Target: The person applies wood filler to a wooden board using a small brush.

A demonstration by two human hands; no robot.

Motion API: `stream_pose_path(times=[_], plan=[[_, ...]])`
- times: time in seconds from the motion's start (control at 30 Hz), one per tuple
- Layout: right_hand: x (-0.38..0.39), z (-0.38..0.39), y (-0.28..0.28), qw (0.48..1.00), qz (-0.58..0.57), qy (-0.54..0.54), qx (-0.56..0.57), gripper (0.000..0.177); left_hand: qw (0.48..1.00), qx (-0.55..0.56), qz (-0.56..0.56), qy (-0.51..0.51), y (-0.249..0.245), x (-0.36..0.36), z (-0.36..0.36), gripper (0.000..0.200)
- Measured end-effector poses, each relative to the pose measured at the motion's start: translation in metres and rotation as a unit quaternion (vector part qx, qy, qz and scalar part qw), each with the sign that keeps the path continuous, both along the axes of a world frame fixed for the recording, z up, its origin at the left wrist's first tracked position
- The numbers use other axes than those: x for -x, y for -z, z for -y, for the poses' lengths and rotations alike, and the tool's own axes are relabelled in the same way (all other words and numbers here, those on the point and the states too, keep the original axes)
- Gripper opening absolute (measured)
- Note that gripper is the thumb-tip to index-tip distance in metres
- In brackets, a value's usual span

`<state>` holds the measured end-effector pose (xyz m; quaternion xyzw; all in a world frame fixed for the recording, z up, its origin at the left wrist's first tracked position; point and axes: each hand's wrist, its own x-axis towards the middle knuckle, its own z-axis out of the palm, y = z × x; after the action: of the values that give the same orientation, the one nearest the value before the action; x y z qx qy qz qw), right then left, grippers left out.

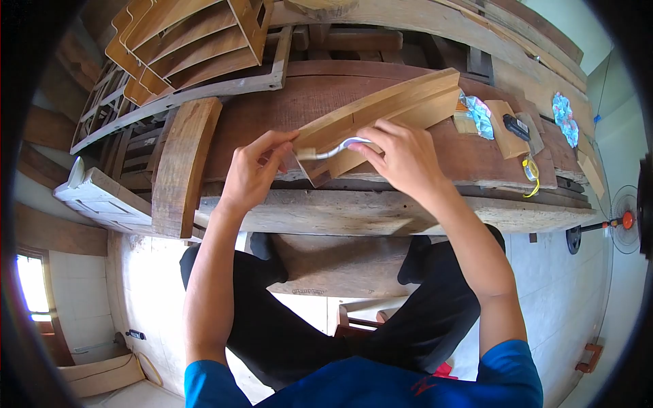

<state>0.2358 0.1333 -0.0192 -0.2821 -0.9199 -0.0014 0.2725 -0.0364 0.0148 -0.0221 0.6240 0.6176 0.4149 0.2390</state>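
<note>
My right hand (401, 153) grips the white and purple handle of a small brush (332, 151), its curved neck pointing left over the wood. The brush's pale, bristle-like head lies close to the fingertips of my left hand (256, 166). Those left fingers are pinched together beside the near left end of a long wooden piece (401, 95) with a stepped profile. I cannot tell what the left fingers hold. The wooden piece lies slantwise on a dark reddish-brown plank (272, 95), below and beyond both hands.
A thick wood block (183, 163) stands left of the plank. To the right are crumpled blue wrappers (479, 115), a black device (517, 127) and a yellow tape measure (530, 168). A wooden shelf unit (204, 41) sits back left; a fan (624, 219) is far right.
</note>
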Motion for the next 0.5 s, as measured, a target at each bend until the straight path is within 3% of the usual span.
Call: stream_pose_path(times=[0.03,0.07,0.17,0.3,0.43,0.47,0.5], plan=[[0.0,-0.003,-0.002,1.0,0.028,-0.006,0.005,0.034,1.0,0.001,0.0,0.004,0.001,0.0,0.001,0.025],[-0.001,-0.008,-0.008,0.995,0.054,0.008,0.083,0.036,1.0,0.0,-0.001,0.007,0.0,0.001,0.0,0.025],[-0.009,-0.02,-0.02,0.998,0.004,-0.014,0.06,0.039,1.0,0.006,-0.004,0.004,-0.003,0.0,0.002,0.026],[0.007,-0.011,-0.021,0.998,0.054,-0.028,0.022,0.043,1.0,0.017,-0.005,0.016,-0.002,0.001,0.0,0.027],[0.003,-0.021,-0.044,0.991,0.027,0.034,0.127,0.044,1.0,-0.005,-0.021,0.009,0.0,0.002,-0.001,0.027],[-0.002,-0.027,-0.041,0.998,-0.01,0.021,0.054,0.043,1.0,-0.001,-0.017,0.006,0.0,0.002,-0.001,0.027],[0.002,-0.025,-0.039,0.997,-0.001,0.013,0.072,0.043,1.0,0.001,-0.013,0.004,-0.001,0.002,-0.002,0.028]])
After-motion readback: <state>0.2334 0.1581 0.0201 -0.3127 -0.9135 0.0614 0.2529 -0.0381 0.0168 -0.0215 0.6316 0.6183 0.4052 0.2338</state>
